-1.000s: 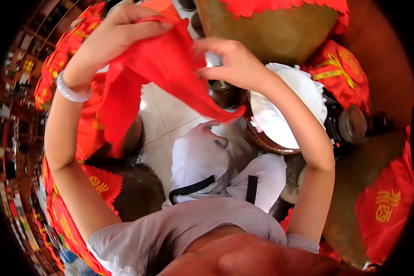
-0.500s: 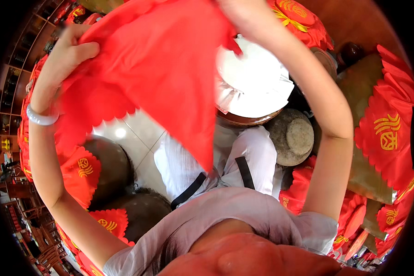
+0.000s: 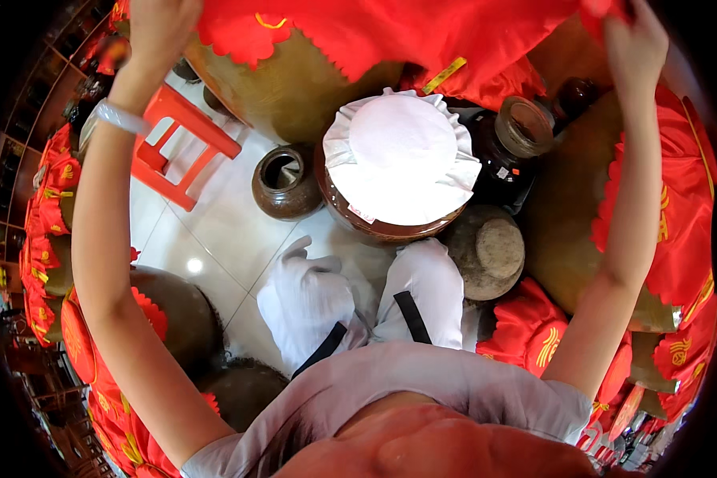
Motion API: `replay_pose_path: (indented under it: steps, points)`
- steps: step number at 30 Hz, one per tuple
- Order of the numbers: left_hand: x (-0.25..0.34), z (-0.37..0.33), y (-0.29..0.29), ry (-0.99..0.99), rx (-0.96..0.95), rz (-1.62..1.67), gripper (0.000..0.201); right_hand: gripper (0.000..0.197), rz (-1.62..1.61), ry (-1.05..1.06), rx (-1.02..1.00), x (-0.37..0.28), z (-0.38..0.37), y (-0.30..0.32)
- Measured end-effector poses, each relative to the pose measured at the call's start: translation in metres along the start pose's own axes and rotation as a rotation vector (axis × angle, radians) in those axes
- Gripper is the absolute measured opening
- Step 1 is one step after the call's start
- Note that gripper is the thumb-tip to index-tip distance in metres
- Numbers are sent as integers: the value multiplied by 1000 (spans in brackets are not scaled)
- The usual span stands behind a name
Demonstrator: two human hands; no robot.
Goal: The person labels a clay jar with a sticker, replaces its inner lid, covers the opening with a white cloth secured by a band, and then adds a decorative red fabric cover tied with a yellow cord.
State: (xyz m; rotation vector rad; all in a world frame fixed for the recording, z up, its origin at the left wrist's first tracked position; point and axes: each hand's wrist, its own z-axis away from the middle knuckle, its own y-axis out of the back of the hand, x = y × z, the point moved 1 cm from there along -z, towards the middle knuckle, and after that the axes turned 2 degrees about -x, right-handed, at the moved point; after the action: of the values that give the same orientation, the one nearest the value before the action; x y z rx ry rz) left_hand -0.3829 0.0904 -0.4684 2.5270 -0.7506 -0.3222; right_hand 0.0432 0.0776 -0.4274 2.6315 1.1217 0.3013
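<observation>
A red cloth (image 3: 462,32) with a scalloped edge stretches across the top of the view between my raised hands. My right hand (image 3: 636,44) is closed on its right end. At its left end is my left hand (image 3: 163,28), whose fingertips the upper edge cuts off; the spread cloth runs out from it. Below and nearer to me stands a brown jar (image 3: 358,225), its top wrapped in a white cover (image 3: 406,147) with a gathered, pleated rim. The cloth hangs beyond this jar, and neither hand touches the jar.
A small brown pot (image 3: 288,195) and a red plastic stool (image 3: 179,147) stand left of the covered jar. To its right are a dark glass jar (image 3: 526,127) and a grey stoneware jar (image 3: 486,255). Large jars with red covers (image 3: 681,215) flank me.
The red cloth has gone up and away from me, uncovering the pot, the stool and the whole white cover. My hands have moved farther apart, the right one out to the right.
</observation>
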Motion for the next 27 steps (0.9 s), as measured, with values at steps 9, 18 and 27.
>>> replay_pose_path:
  steps: [9,18,27]
  points:
    - [42,143,-63,-74,-524,148,35,34,-111,-265,-723,-85,202,-5]
    - [39,190,-73,141,-773,185,28,31,-200,-392,-766,-85,234,-19]
    - [42,94,-86,340,-17,506,38,40,-92,-337,-25,-75,105,46]
